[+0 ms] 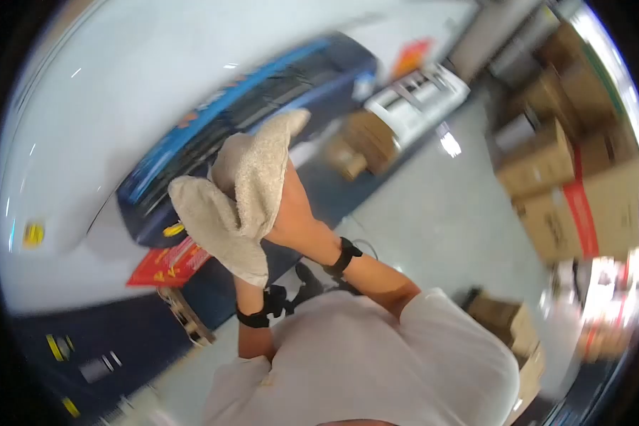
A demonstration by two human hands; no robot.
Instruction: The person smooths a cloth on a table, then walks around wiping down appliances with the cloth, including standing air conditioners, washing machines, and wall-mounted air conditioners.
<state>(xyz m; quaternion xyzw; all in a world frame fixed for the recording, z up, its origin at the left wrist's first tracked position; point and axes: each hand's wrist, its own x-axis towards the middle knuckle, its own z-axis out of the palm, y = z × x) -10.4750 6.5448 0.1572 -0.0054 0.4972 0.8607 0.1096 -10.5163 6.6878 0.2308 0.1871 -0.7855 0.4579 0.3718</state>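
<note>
A beige terry towel (259, 184) hangs bunched and folded in front of me, above a dark blue machine or case with a light blue strip. The back of my right hand (291, 209) shows beside the towel's right edge, its fingers wrapped into the fabric and mostly covered. Under the towel's lower left fold is my left hand, almost wholly hidden; only the wrist below it shows. Both wrists wear black bands. The two hands are close together, with the towel draped over and between them.
Behind the towel lies the dark blue machine (334, 60) against a white surface. A red printed sheet (167, 266) is at its lower left. A white device (419, 103) and a small cardboard box (369, 138) stand to the right. Large cartons (547, 216) are stacked at far right.
</note>
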